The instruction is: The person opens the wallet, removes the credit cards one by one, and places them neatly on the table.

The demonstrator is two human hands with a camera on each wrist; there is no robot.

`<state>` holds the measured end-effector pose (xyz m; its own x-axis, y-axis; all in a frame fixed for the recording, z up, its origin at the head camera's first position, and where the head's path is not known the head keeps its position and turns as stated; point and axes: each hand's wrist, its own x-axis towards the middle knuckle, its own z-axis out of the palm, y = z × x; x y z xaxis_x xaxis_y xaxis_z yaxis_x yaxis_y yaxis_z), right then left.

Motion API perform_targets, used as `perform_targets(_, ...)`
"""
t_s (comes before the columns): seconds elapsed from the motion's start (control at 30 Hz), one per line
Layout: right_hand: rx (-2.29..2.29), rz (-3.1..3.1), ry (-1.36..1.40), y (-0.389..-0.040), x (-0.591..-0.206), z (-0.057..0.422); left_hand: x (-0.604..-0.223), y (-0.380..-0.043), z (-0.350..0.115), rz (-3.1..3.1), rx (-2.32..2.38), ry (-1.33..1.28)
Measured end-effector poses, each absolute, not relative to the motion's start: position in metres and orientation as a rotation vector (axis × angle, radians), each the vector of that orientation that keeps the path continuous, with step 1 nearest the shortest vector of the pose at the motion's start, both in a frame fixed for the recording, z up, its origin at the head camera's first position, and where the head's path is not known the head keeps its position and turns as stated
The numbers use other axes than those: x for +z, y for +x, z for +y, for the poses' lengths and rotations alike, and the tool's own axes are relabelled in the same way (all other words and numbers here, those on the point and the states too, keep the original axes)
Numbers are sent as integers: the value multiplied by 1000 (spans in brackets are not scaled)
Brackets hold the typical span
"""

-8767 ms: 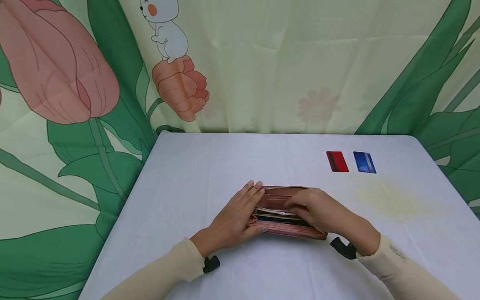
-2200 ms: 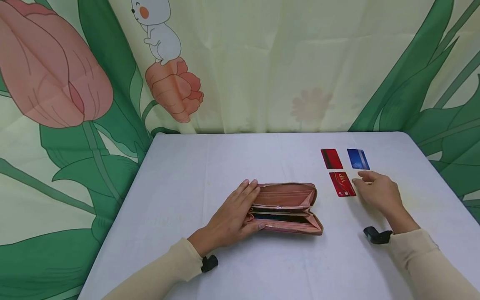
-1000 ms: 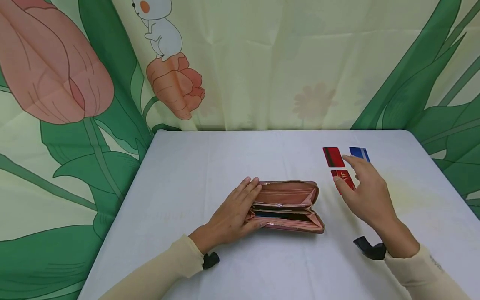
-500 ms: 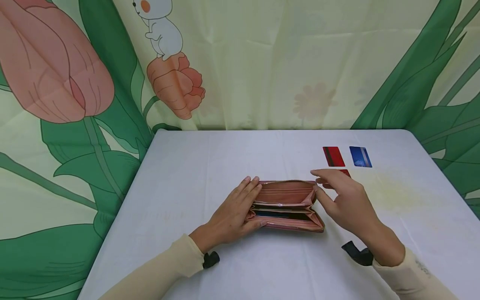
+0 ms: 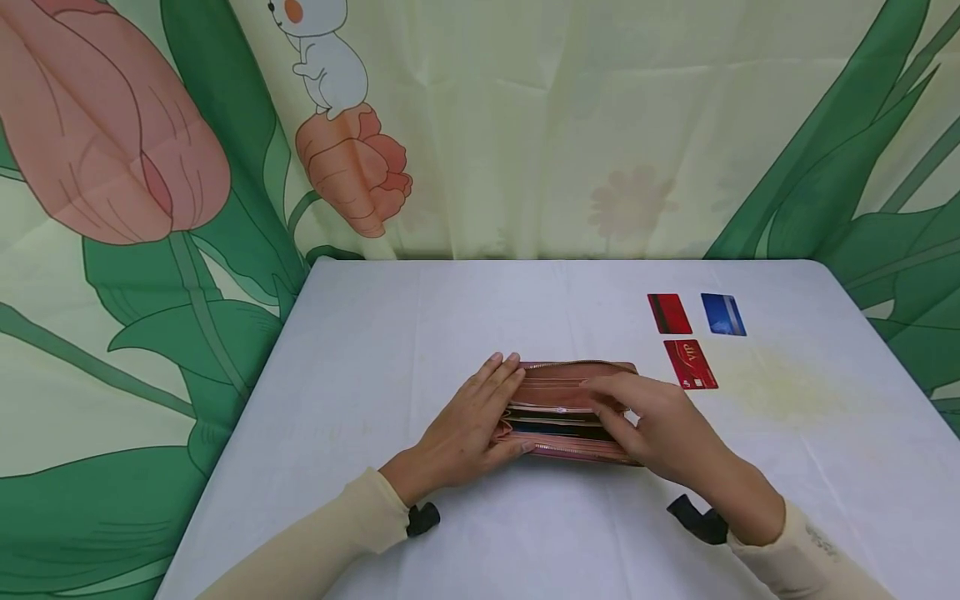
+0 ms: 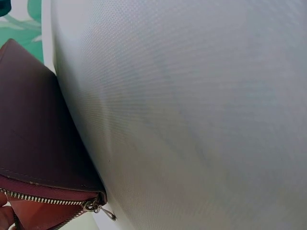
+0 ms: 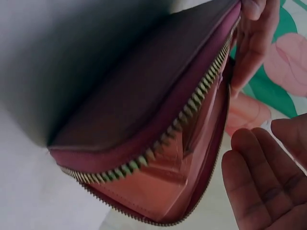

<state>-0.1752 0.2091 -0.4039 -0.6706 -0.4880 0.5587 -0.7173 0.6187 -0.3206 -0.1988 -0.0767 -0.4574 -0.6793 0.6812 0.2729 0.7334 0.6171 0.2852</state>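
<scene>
A pink zip-around wallet [image 5: 555, 390] stands unzipped on the table, its card slots and dark and pale contents showing from above. My left hand [image 5: 467, 425] grips its left end, fingers along the far edge and thumb on the near one. Over the right half of the opening is my right hand [image 5: 663, 423], fingertips close above the compartments. In the right wrist view this right hand [image 7: 261, 187] has nearly straight fingers, thumb apart and nothing held. The wallet's zip teeth and inner lining [image 7: 144, 189] show beside it. The left wrist view shows the wallet's dark outer cover [image 6: 38, 129].
To the right of the wallet lie a red card [image 5: 670, 314] with a dark stripe, a blue card [image 5: 723, 314], and a red VIP card [image 5: 691, 364] nearer me. A white cloth covers the table [image 5: 420, 325]. A flower-printed curtain [image 5: 510, 133] hangs behind.
The red VIP card now lies on the table below the striped red one. My right hand has come back left from the cards to the wallet. The left hand has stayed in place.
</scene>
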Motion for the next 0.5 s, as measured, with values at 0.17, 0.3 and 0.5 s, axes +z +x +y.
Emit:
perform_targets(0.17, 729, -2436, 1032, -176, -412, 203, -458, -199, -77, -2692, -578, -1190)
perform_targets(0.3, 690, -2434, 1064, -177, -417, 202, -458, -199, -76, -2676, -590, -1197)
perform_targets(0.5, 608, -2518, 1073, -176, -417, 198, -459, -199, -77, -2667, -579, -1203)
